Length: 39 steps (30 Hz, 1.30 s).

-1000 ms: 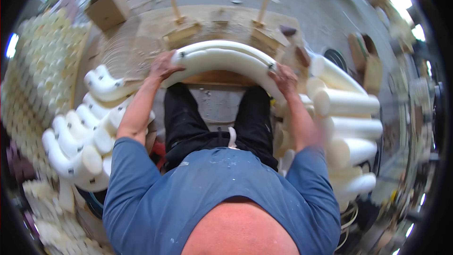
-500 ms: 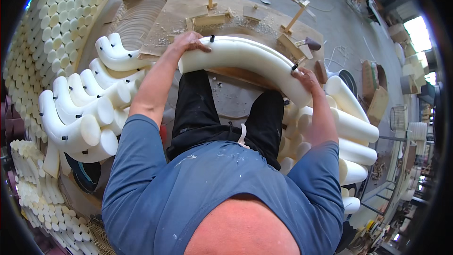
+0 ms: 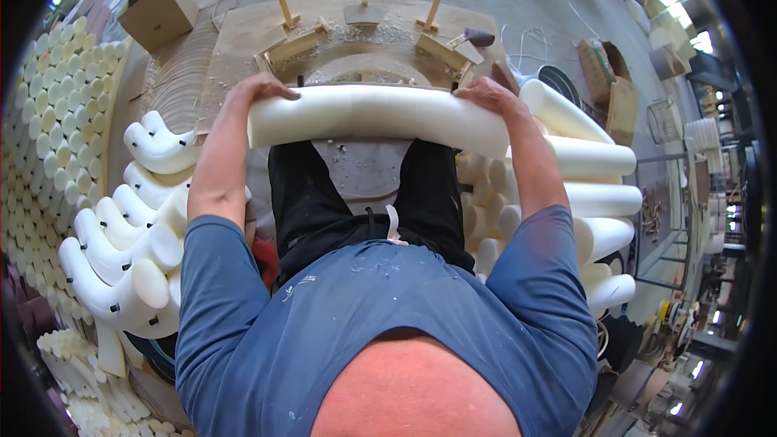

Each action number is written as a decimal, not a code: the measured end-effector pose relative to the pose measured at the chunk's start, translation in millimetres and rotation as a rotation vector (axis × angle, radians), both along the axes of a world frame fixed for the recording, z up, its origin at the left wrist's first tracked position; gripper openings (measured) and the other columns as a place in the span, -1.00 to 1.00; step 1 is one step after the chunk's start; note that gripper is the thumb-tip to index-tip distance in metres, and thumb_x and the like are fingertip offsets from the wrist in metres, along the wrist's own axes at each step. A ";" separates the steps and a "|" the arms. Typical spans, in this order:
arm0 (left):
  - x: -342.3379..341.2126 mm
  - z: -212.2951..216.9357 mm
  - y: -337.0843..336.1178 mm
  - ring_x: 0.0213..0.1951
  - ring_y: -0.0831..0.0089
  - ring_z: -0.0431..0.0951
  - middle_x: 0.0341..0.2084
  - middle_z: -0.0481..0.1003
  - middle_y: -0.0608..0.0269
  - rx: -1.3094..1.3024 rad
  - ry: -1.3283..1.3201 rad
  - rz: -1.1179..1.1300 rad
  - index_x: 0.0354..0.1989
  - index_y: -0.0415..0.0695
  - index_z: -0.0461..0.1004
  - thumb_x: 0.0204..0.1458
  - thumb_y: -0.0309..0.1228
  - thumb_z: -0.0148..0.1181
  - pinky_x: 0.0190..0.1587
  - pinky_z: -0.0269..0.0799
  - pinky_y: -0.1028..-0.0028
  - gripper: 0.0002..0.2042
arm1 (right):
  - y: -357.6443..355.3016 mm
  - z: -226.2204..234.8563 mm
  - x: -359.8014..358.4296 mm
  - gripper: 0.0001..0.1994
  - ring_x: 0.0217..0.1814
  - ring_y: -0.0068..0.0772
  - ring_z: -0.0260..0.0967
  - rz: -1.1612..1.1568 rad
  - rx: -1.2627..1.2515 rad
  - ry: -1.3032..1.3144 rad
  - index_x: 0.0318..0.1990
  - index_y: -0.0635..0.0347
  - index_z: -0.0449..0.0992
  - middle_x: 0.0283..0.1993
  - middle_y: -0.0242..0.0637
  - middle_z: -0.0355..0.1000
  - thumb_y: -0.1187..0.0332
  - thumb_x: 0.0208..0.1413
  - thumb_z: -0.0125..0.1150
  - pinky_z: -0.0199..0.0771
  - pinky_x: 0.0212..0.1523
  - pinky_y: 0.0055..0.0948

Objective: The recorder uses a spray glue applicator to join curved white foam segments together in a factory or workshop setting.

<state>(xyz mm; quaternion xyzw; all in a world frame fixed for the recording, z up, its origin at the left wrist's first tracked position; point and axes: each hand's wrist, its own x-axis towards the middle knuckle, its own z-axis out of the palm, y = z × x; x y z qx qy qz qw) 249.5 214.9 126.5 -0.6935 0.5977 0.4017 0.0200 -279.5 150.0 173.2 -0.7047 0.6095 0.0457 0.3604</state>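
Observation:
A thick, white, curved foam tube (image 3: 379, 113) spans the space over my knees, held level at both ends. My left hand (image 3: 265, 87) grips its left end from above, with the thumb along the top. My right hand (image 3: 490, 95) clasps the right end the same way. Two short black pegs stand up at the tube's far edge, a left peg (image 3: 300, 81) and a right peg (image 3: 455, 86), each beside a hand. Just beyond lies a wooden board (image 3: 235, 40) with wooden blocks and an upright frame (image 3: 437, 2); foam crumbs are scattered on it.
Bent white tubes with black pegs (image 3: 105, 263) are piled at my left. Straighter white tubes (image 3: 595, 155) lie stacked at my right. Tall stacks of tube ends (image 3: 65, 113) line the far left. A cardboard box (image 3: 159, 10) stands at the back left.
The tube has gone from slanting down at the right to nearly level, its bend now less visible. In the picture, both hands and the tube sit further left.

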 end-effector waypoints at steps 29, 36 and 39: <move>-12.7 15.7 55.3 0.03 0.14 0.63 -0.10 0.68 0.14 -0.321 -0.070 0.053 0.06 0.11 0.70 -0.17 0.22 0.46 0.15 0.48 0.24 -0.36 | 48.2 -15.2 -5.3 -0.45 0.07 -0.07 0.58 0.191 -0.437 0.077 -0.01 0.24 0.66 0.00 -0.01 0.62 0.01 -0.06 0.49 0.50 0.16 -0.18; -40.1 14.8 55.6 0.27 0.19 0.50 0.21 0.53 0.12 -0.294 -0.450 0.002 0.26 -0.08 0.47 0.09 0.44 0.05 0.41 0.20 0.05 -0.15 | 25.2 -0.3 35.7 -0.47 0.12 0.02 0.56 0.194 -0.406 0.132 0.03 0.18 0.62 0.00 0.01 0.61 0.01 -0.02 0.45 0.47 0.15 -0.13; -62.9 20.7 49.3 0.30 0.17 0.45 0.19 0.51 -0.07 -0.229 -0.361 0.104 0.21 -0.13 0.46 0.13 0.44 -0.02 0.32 0.21 -0.01 -0.16 | 7.4 17.9 100.1 -0.55 -0.06 0.03 0.62 0.136 -0.604 0.036 0.06 0.15 0.57 -0.16 0.05 0.63 0.07 0.11 0.37 0.54 -0.02 -0.07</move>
